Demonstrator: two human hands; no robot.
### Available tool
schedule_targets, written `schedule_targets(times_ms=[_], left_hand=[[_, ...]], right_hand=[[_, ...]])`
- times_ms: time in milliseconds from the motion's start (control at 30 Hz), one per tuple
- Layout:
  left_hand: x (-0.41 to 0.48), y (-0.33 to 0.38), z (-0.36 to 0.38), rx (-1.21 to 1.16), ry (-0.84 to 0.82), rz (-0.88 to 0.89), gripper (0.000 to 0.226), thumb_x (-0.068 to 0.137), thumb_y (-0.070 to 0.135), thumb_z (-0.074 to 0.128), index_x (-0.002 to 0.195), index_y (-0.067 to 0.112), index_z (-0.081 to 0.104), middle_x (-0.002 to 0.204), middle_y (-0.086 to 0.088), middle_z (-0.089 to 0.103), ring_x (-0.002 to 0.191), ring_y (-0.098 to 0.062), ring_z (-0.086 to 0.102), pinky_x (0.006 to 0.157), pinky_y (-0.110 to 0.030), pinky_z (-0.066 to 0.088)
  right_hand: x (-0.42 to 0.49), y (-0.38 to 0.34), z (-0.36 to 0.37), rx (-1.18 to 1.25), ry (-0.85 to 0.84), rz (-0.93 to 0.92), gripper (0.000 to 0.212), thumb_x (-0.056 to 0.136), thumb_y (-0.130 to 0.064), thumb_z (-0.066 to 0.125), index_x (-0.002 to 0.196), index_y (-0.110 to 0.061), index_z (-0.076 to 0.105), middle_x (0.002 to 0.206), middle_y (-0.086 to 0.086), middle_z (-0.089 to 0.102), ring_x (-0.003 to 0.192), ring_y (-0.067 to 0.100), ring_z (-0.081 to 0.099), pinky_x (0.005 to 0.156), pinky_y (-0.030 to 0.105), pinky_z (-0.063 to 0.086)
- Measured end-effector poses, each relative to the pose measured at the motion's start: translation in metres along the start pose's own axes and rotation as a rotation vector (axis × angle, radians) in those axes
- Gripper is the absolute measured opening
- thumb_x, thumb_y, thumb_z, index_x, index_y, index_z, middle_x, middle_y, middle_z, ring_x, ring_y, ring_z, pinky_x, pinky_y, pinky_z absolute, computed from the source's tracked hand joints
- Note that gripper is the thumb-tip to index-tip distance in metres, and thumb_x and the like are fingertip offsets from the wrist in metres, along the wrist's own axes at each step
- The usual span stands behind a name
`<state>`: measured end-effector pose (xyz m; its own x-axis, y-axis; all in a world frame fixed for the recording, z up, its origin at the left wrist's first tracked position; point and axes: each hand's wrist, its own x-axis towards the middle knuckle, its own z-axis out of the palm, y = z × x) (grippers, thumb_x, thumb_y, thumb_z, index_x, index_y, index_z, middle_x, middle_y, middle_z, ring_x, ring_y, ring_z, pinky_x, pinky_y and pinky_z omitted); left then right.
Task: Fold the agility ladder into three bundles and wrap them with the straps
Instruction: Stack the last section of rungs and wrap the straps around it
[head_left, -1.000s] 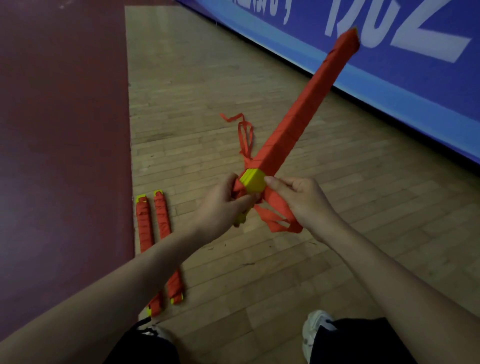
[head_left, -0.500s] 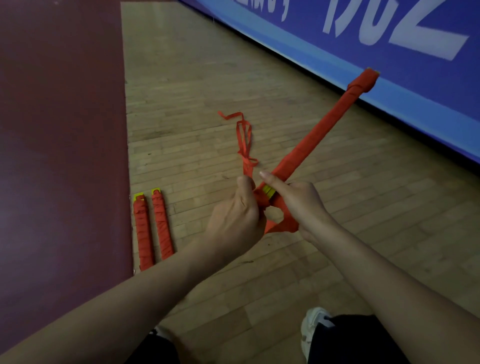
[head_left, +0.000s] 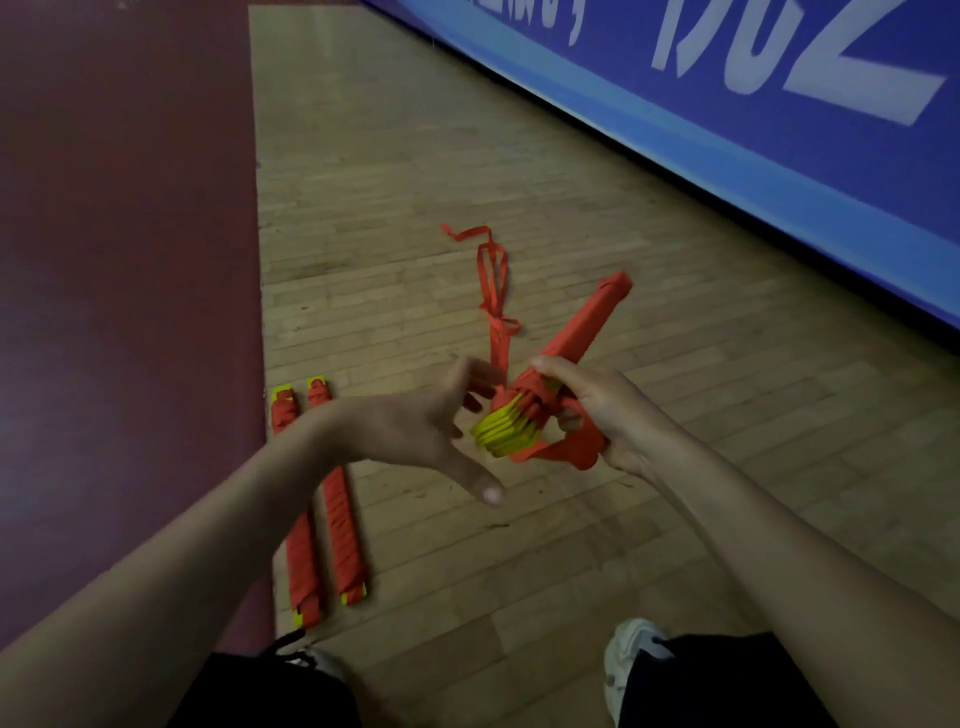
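My right hand (head_left: 605, 410) grips the near end of a ladder bundle (head_left: 574, 332), a stack of yellow rungs wound in red strap that points up and away to the right. The yellow rung ends (head_left: 506, 428) face me. A loose red strap (head_left: 493, 291) trails from the bundle up and away over the floor, and a strap loop hangs under my right palm. My left hand (head_left: 436, 431) is beside the bundle's near end, thumb spread, fingers reaching behind the strap. Two wrapped bundles (head_left: 322, 499) lie side by side on the floor at lower left.
The wooden floor (head_left: 519, 156) runs ahead, bordered by a dark red surface (head_left: 124, 260) on the left and a blue banner wall (head_left: 779, 130) on the right. My shoes (head_left: 631, 654) and dark trouser legs show at the bottom.
The bundle has tilted down and swung so its yellow end faces me. My left hand has let go of the end and opened, thumb spread. My right hand keeps its grip.
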<state>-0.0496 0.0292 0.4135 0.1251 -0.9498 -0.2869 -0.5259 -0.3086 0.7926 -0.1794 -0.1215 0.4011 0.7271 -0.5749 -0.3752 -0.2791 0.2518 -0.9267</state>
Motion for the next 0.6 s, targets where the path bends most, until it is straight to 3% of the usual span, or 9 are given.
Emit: schedule_targets(times_ms=[133,200,300,400,500,567,600], left_hand=[[0.018,-0.036,0.003,0.311,0.488,0.080,0.065,0.077,0.020,0.079,0.129,0.007,0.043,0.127,-0.007,0.048,0.117,-0.023,0.050,0.091,-0.025,0.044],[0.022,-0.042,0.006,0.316,0.503,0.196,0.069,0.077,0.031,0.078,0.133,0.009,0.045,0.132,-0.008,0.049,0.123,-0.023,0.047,0.101,-0.032,0.041],[0.024,-0.037,0.009,0.369,0.503,0.390,0.076,0.077,0.052,0.067,0.139,0.015,0.046,0.137,-0.007,0.049,0.129,-0.021,0.045,0.107,-0.035,0.038],[0.028,-0.035,0.016,0.457,0.518,0.537,0.063,0.081,0.045,0.066,0.134,0.016,0.049,0.134,-0.012,0.055,0.129,-0.023,0.048,0.105,-0.038,0.041],[0.025,-0.028,0.025,0.422,0.470,0.542,0.060,0.081,0.037,0.060,0.131,0.006,0.048,0.118,-0.008,0.059,0.113,-0.017,0.051,0.101,-0.015,0.034],[0.023,-0.022,0.029,0.354,0.412,0.475,0.053,0.086,0.033,0.057,0.128,0.002,0.049,0.111,0.002,0.054,0.098,-0.012,0.050,0.094,-0.008,0.035],[0.024,-0.021,0.030,0.306,0.375,0.431,0.050,0.087,0.031,0.057,0.128,0.004,0.047,0.110,0.003,0.055,0.096,-0.011,0.051,0.093,-0.018,0.040]], right_hand=[[0.002,0.000,-0.005,0.084,-0.076,0.072,0.031,0.090,-0.028,0.060,0.065,-0.014,0.050,0.042,-0.004,0.041,0.030,0.003,0.036,0.031,0.014,0.027],[0.003,0.002,-0.007,0.056,-0.170,0.104,0.027,0.080,-0.036,0.069,0.077,-0.014,0.055,0.062,0.006,0.045,0.044,0.009,0.038,0.040,0.014,0.027],[0.003,0.005,-0.012,0.052,-0.347,0.175,0.051,0.058,-0.047,0.082,0.090,-0.009,0.066,0.088,0.018,0.054,0.066,0.020,0.045,0.061,0.027,0.028],[0.003,0.004,-0.017,0.064,-0.529,0.234,0.044,0.059,-0.049,0.079,0.076,-0.009,0.074,0.075,0.015,0.066,0.062,0.021,0.040,0.059,0.027,0.019],[0.003,0.003,-0.021,0.197,-0.717,0.290,0.033,0.065,-0.042,0.077,0.066,-0.009,0.071,0.058,0.007,0.062,0.034,0.004,0.037,0.039,0.013,0.015],[0.006,0.006,-0.023,0.371,-0.886,0.396,0.031,0.078,-0.032,0.074,0.076,-0.001,0.068,0.049,0.002,0.055,0.032,0.001,0.043,0.039,0.009,0.016],[0.009,0.008,-0.022,0.457,-0.942,0.473,0.033,0.088,-0.025,0.065,0.088,0.008,0.064,0.050,0.004,0.055,0.035,0.005,0.047,0.040,0.010,0.020]])
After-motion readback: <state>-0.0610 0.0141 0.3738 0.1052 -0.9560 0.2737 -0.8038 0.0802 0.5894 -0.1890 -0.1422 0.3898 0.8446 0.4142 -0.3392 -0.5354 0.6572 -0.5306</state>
